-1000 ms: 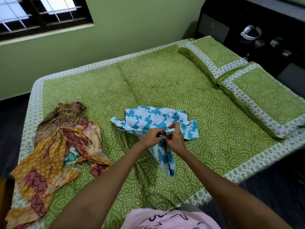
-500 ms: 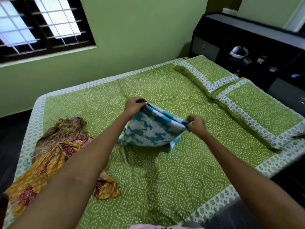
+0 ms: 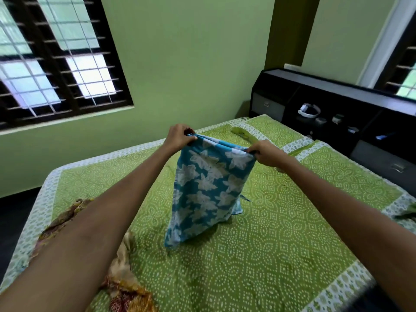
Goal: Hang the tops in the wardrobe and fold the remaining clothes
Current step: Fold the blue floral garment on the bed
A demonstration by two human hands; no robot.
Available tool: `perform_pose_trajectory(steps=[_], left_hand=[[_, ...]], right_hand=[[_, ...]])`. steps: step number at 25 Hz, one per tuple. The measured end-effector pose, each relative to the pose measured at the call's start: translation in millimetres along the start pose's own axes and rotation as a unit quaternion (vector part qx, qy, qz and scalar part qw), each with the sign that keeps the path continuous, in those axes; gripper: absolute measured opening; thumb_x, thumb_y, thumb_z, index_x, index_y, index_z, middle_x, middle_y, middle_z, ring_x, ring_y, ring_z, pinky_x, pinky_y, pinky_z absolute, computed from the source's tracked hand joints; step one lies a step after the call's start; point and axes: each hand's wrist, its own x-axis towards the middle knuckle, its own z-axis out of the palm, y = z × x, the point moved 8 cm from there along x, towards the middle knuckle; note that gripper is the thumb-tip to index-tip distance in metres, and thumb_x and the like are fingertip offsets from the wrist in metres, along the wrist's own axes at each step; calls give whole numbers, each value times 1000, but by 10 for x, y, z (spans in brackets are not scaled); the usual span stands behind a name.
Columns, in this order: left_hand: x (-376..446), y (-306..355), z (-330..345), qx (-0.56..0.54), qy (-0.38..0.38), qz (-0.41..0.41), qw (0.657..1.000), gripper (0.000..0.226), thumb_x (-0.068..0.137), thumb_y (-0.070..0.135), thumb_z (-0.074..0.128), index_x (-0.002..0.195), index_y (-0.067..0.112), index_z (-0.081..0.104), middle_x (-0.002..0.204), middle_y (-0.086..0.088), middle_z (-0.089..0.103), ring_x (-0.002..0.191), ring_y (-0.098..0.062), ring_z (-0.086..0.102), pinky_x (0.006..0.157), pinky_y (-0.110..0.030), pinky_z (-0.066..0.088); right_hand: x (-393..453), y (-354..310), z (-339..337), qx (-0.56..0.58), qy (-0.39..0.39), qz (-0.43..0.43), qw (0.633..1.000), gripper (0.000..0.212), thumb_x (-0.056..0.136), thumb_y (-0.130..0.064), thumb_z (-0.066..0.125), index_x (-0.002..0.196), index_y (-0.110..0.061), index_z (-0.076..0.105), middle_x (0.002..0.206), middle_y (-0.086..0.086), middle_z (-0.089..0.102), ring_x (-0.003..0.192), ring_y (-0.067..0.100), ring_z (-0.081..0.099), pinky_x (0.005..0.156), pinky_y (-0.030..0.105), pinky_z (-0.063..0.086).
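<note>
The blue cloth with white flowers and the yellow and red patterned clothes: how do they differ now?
The blue cloth with white flowers is held up by the left hand and the right hand, while the yellow and red patterned clothes lie untouched. The blue cloth hangs folded and flat; the patterned clothes lie crumpled in a heap. Both touch the green dotted bedsheet.

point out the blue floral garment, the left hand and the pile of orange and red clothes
blue floral garment (image 3: 207, 188), head view, middle of the hanging front panel
left hand (image 3: 179, 137), head view, back of the hand
pile of orange and red clothes (image 3: 126, 287), head view, crumpled lower part
</note>
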Motion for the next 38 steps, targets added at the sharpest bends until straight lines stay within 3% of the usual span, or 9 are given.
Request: perform_pose_trajectory(steps=[4,7,9,14,17,20,24,34,38], left_hand=[[123,168,-111,22,34,11,999,26,82,12,69,106,2,69,106,-17,69,100,-25,63,73,-21,40],[178,214,-119,92,-27,42,995,33,80,7,69,113,3,66,113,-17,66,106,-26,59,81,-25,41],[192,200,-127,142,-61,66,986,36,79,6,71,114,2,65,114,-18,65,105,-28,59,81,-27,41],[339,267,-644,136,-15,84,987,30,81,15,72,106,0,68,110,-19,63,100,-30,58,77,-27,40],[350,226,-909,90,28,78,993,29,84,17,69,106,-2,66,111,-17,60,98,-29,55,74,-25,37],[179,81,-501,138,-99,74,983,25,85,14,67,101,-5,63,106,-20,63,88,-25,55,63,-22,35],[221,-2,-454,105,-43,72,991,23,83,10,68,97,-8,64,100,-20,65,91,-29,58,63,-23,31],[359,84,-469,98,-98,73,988,25,83,14,70,99,-3,64,104,-16,65,86,-18,53,67,-24,36],[445,115,-454,59,-98,49,992,17,84,10,69,93,-3,62,94,-19,66,50,-10,59,44,-17,43]], right_hand=[[15,-40,-40,-75,-36,-24,996,25,82,-3,49,93,5,69,90,26,67,81,35,61,69,34,40],[35,-40,-184,-97,-46,-32,994,37,81,-29,48,78,3,67,77,24,64,65,28,56,59,30,33],[101,-112,-299,-135,-46,-62,988,24,84,-22,58,74,-1,65,74,21,63,65,28,56,60,30,35],[511,-178,-1170,-93,36,-32,995,19,87,-20,62,95,-6,72,86,12,69,74,25,58,73,34,47],[574,-165,-1429,-49,162,-28,985,19,87,-18,63,97,-6,73,87,11,70,78,28,60,71,33,44],[567,-216,-853,-161,8,-64,985,18,86,-13,60,94,-3,73,89,17,71,81,32,63,72,33,45],[547,-124,-1011,-122,113,-20,986,21,85,-14,58,99,-7,73,95,18,70,91,37,62,74,35,47],[410,-102,-937,-145,125,15,981,26,90,-19,54,109,-11,69,115,9,66,107,32,58,82,38,46],[535,-31,-866,-113,104,42,987,32,96,-28,45,109,-3,60,116,14,53,102,34,56,80,40,44]])
